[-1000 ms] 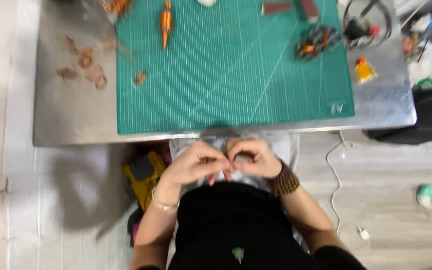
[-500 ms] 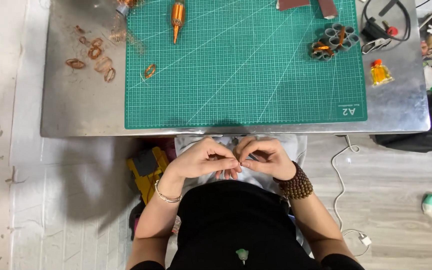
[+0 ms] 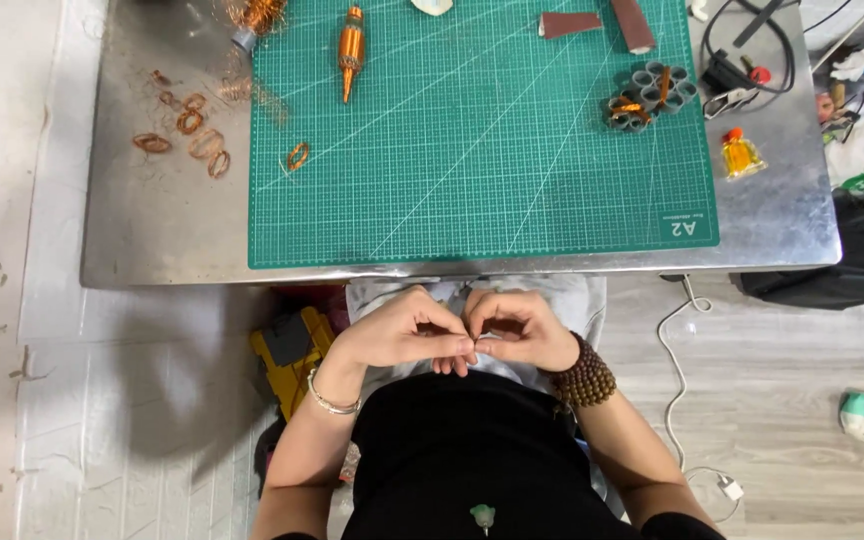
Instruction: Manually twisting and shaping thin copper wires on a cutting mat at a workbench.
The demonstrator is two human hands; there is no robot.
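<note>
My left hand (image 3: 397,335) and my right hand (image 3: 520,330) meet over my lap, just below the front edge of the steel table (image 3: 152,235). The fingertips of both hands pinch together at one spot on something too small to make out. A thin bracelet circles my left wrist. My right wrist wears a band of brown beads (image 3: 584,378). Both hands hover above a grey cloth (image 3: 572,300) on my knees.
On the table lies a green cutting mat (image 3: 472,130), with copper wire loops (image 3: 192,135) to its left, a copper-wound spindle (image 3: 351,45), a cluster of grey rings (image 3: 650,95) and a small orange bottle (image 3: 739,155). A yellow object (image 3: 287,350) sits below, and a white cable (image 3: 677,400) trails over the floor.
The view has tilted, so the table sits lower in frame. My hands stay joined over my lap, and only the fingers shift slightly.
</note>
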